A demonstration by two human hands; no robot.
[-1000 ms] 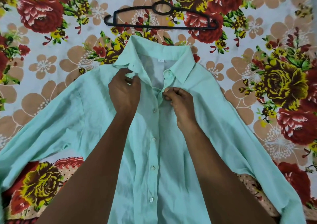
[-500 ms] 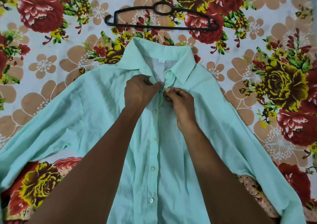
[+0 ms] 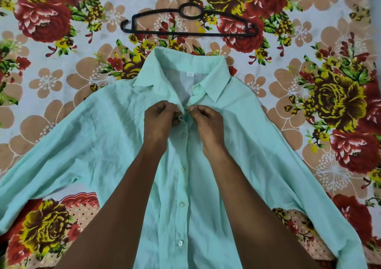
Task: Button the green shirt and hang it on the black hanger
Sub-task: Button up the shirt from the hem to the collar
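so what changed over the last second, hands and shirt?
The left hand let go of the collar and moved right to the placket, where it now pinches the fabric edge opposite the right hand. The collar fell more open, baring its button. The right hand kept its pinch on the green shirt, the lower buttons stayed fastened, and the black hanger did not move.
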